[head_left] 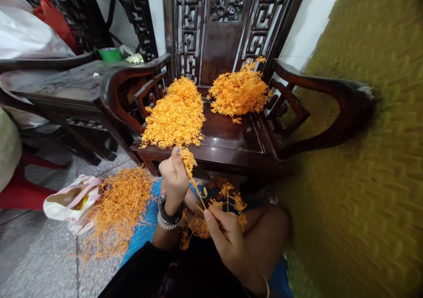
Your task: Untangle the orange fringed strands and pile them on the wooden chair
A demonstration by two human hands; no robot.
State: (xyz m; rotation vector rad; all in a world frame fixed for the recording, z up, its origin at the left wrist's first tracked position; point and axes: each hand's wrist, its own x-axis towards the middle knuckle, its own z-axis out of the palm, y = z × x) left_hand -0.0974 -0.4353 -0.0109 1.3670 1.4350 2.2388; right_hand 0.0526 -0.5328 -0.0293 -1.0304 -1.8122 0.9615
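Observation:
An orange sprig with a thin stem runs between my two hands, in front of the chair. My left hand, with a black watch and a beaded bracelet on its wrist, is closed around the curly top of the sprig. Lower and to the right, my right hand pinches the stem's lower end between thumb and fingers. More orange sprigs lie across my lap beneath the hands. On the dark wooden chair seat sit a large heap of loose curly orange pieces and a pile of orange sprigs.
Bare orange stems are heaped on the tiled floor beside a white bag and a blue mat. A wooden side table and red stool stand left. A yellowish woven surface fills the right side.

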